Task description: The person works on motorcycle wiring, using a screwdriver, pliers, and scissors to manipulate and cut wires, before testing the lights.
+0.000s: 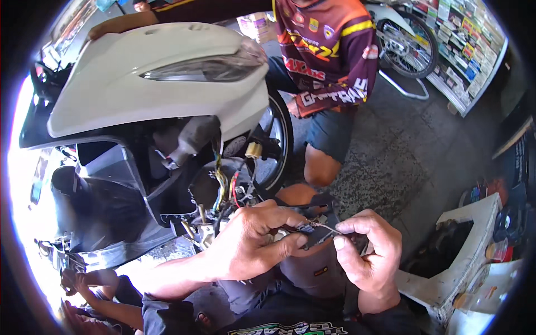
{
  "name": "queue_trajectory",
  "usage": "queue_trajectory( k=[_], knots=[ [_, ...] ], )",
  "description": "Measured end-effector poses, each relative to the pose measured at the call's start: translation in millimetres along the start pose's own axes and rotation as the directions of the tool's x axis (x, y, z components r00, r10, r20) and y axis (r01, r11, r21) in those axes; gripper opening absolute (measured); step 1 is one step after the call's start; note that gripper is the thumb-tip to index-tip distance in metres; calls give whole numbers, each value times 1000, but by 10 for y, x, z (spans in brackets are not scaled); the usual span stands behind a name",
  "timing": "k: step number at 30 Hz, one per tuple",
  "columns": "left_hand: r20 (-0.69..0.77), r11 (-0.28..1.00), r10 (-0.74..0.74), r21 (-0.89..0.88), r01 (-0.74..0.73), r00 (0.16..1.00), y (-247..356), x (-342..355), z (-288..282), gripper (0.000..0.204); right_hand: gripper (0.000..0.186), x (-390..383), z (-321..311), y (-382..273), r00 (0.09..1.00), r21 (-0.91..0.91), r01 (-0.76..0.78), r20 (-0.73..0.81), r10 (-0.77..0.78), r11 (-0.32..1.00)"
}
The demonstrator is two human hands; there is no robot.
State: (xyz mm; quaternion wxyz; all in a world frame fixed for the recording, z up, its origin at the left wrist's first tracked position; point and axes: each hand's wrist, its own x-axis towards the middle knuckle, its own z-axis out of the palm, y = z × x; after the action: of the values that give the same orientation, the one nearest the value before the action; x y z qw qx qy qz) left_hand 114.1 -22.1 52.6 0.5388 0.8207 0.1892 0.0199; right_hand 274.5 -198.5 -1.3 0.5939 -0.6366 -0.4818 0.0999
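Observation:
My left hand (254, 241) is closed on a small dark part (306, 229) with a thin wire (326, 226) running from it; its exact kind is unclear. My right hand (368, 257) pinches the end of that wire between thumb and index finger, just to the right. A black bracket-like piece (317, 209) shows behind my fingers, over my knees. Beyond my hands, colored wires (220, 187) and a yellowish connector (253, 149) hang from a partly opened scooter with a white front panel (111, 84).
A person in a maroon jersey (321, 50) kneels beside the wheel, one arm on the panel. Other people appear at bottom left (103, 301) and top (140, 6). A white metal stand (452, 279) is at right; a display case (458, 67) and bicycle-like wheel (407, 47) stand behind.

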Motion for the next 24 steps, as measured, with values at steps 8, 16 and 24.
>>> queue_trajectory(
  k=[8, 16, 24],
  knots=[
    [-162, 947, 198, -224, -231, 967, -253, -169, -162, 16, 14, 407, 256, -249, 987, 111, 80, 131, -94, 991],
    [-309, 909, 193, -301, -289, 931, -447, -387, -305, 41, 12, 672, 571, -387, 955, 48, 124, 266, -133, 991],
    [-347, 924, 253, -191, -332, 903, -574, -531, -409, 33, 11, 937, 685, -507, 875, 43, 23, 483, -41, 999]
  ],
)
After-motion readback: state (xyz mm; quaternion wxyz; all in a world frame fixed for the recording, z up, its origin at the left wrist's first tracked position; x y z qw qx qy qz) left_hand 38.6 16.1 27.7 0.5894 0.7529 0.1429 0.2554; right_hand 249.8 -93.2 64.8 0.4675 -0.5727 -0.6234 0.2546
